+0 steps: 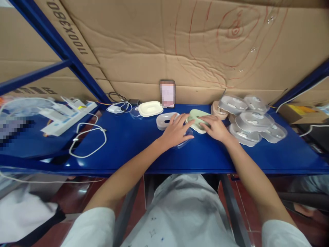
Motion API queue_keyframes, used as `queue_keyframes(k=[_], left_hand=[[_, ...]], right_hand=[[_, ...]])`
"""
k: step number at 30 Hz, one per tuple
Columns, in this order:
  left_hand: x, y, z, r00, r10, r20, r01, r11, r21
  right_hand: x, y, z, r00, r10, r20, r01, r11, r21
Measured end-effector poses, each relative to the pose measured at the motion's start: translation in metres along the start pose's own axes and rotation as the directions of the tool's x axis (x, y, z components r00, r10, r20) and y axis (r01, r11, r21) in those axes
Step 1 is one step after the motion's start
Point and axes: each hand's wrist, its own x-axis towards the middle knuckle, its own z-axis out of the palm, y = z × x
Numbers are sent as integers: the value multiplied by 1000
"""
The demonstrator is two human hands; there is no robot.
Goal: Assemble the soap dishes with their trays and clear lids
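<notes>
A pale green oval dish [199, 115] lies near the table's middle. My right hand [216, 127] grips its right side, fingers over the top and thumb at the near edge. Just to the left, my left hand [176, 132] is open with spread fingers, their tips close to the dish's left edge; whether they touch it is unclear. Under that hand, a clear plastic shell [183, 142] is partly covered. A whitish oval container [162, 122] with a dark opening sits behind my left hand. Beyond it rests a cream oval dish [150, 108].
Several translucent oval cases [254, 120] are piled on the right, beside a beige piece [218, 110]. A phone [168, 93] leans against the cardboard at the back. On the left are a white power strip [69, 118], a charger [114, 108] and a looped white cable [105, 139].
</notes>
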Motion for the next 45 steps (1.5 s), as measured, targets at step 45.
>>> queue_keyframes(k=[45], left_hand=[[0, -22, 4, 910, -265, -318, 179, 945, -275]], right_hand=[[-11, -46, -9, 991, -130, 43, 132, 990, -42]])
